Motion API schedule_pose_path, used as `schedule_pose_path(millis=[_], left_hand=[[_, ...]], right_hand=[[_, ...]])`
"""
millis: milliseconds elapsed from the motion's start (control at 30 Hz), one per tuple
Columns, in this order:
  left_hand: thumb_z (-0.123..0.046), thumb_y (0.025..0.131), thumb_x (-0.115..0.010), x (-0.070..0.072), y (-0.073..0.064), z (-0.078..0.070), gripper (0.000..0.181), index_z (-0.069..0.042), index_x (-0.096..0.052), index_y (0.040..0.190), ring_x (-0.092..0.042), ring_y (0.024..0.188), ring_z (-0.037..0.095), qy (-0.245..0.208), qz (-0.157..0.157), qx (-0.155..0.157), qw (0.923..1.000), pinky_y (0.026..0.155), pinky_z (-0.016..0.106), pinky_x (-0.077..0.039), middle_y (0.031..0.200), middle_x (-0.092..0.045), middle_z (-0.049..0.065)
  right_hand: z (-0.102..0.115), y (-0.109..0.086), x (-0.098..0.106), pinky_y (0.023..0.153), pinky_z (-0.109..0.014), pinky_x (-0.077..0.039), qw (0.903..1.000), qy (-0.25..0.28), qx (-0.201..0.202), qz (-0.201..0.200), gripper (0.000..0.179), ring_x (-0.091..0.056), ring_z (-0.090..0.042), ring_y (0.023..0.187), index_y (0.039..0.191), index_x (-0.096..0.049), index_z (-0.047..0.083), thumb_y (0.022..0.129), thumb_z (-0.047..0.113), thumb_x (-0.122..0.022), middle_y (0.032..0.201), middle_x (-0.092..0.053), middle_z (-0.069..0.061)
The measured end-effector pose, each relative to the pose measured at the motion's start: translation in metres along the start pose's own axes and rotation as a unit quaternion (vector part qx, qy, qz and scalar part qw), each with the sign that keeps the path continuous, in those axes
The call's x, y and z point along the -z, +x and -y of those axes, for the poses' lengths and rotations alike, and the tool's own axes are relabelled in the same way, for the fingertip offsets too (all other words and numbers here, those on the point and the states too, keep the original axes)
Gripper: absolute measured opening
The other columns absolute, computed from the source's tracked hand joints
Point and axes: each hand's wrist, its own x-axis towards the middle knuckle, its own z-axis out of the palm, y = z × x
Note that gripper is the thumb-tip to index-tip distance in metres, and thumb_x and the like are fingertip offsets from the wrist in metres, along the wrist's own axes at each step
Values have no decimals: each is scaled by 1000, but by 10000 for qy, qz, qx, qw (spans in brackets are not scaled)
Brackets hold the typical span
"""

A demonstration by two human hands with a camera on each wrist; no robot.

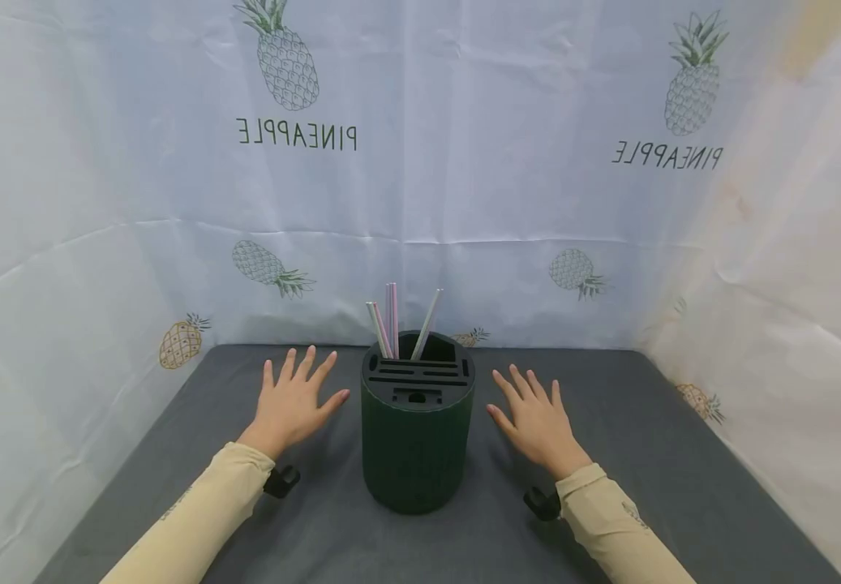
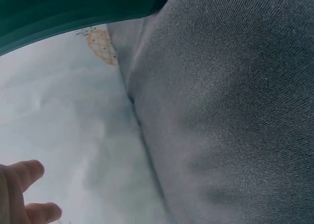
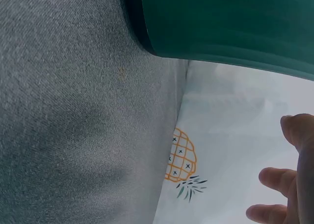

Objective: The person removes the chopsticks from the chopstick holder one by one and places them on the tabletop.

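Note:
A dark green cylindrical holder (image 1: 416, 454) stands upright in the middle, its black top cut with slots and a larger opening at the back. Several thin pale straws (image 1: 394, 320) lean in that rear opening. To the holder's left, my left hand (image 1: 291, 410) is spread palm down, apart from it and holding nothing. On the other side my right hand (image 1: 534, 418) is likewise spread with straight fingers, also apart from the holder. Both wrist views show the holder's green side (image 2: 73, 8) close by, with a few fingertips (image 3: 277, 180) at the edge.
A dark grey cloth (image 1: 318, 535) covers the table. White curtains printed with pineapples (image 1: 287, 69) hang behind and along both sides. Each wrist carries a small black device (image 1: 281, 482) below the beige sleeve (image 1: 201, 519).

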Motion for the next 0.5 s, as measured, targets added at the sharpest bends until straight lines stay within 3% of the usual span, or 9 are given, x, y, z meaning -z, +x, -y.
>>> schedule_pose_path(millis=[133, 233, 300, 367, 433, 500], left_hand=[[-69, 94, -36, 1, -2, 0, 77, -22, -26, 154, -14, 145, 46, -10, 79, -33, 10000, 115, 68, -4, 158, -22, 19], [-62, 96, -41, 4, -3, -2, 72, -17, -35, 151, -32, 139, 44, -51, 233, -29, 9997, 114, 64, -22, 151, -37, 21], [-56, 97, -46, 6, -4, -4, 64, -12, -46, 144, -51, 125, 41, -130, 369, 54, 9992, 102, 59, -42, 140, -51, 21], [-48, 97, -51, 8, -5, -7, 54, -9, -57, 133, -65, 103, 35, -249, 522, 183, 9982, 82, 52, -55, 125, -63, 19], [-41, 96, -56, 10, -6, -9, 43, -8, -64, 122, -68, 81, 26, -329, 638, 292, 9970, 63, 44, -57, 111, -69, 14], [-37, 96, -58, 10, -8, -10, 34, -9, -68, 113, -64, 65, 18, -415, 682, 360, 9962, 55, 38, -53, 97, -71, 10]], right_hand=[[2, 0, 1, 111, -72, -12, 10000, -1, 24, 52, 63, -29, -43, 141, 151, -35, 20, 98, 53, -48, 155, -32, -15], [4, 0, 3, 110, -69, -23, 10000, 17, 22, 86, 59, -42, -40, 134, 147, -43, 18, 98, 49, -50, 148, -44, -16], [6, 0, 4, 103, -60, -41, 10000, 32, 15, 80, 51, -57, -35, 120, 138, -53, 14, 97, 45, -54, 136, -57, -15], [8, 0, 6, 85, -47, -55, 9998, 139, -44, 152, 40, -67, -26, 96, 125, -63, 12, 96, 39, -58, 116, -68, -11], [10, 0, 8, 65, -36, -57, 9993, 265, -101, 259, 28, -66, -17, 76, 111, -68, 12, 95, 33, -61, 97, -71, -5], [12, 1, 9, 55, -29, -52, 9984, 390, -165, 373, 20, -61, -10, 67, 103, -69, 13, 95, 30, -62, 87, -69, 0]])
